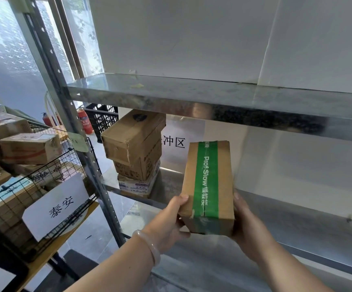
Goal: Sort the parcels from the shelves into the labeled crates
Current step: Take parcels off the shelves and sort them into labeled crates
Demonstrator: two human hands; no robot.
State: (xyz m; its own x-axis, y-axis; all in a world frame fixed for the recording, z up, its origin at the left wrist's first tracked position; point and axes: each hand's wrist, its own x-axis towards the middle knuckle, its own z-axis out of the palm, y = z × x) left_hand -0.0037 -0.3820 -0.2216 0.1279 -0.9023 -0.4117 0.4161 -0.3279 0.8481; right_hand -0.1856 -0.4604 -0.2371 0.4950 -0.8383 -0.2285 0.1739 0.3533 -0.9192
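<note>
Landmark: the red fire extinguisher point(84, 121), standing on the floor behind the slanted metal post point(69, 114).
Second extinguisher point(48, 120): left of the first, near it, partly hidden.
Black plastic basket point(102, 116): just right of the extinguisher, lattice sides.
Window point(8, 49): above and left of the extinguisher, bright and frosted.
White wall point(181, 34): up and right of it.
Floor point(80, 241): below the extinguisher, grey and glossy.
</note>
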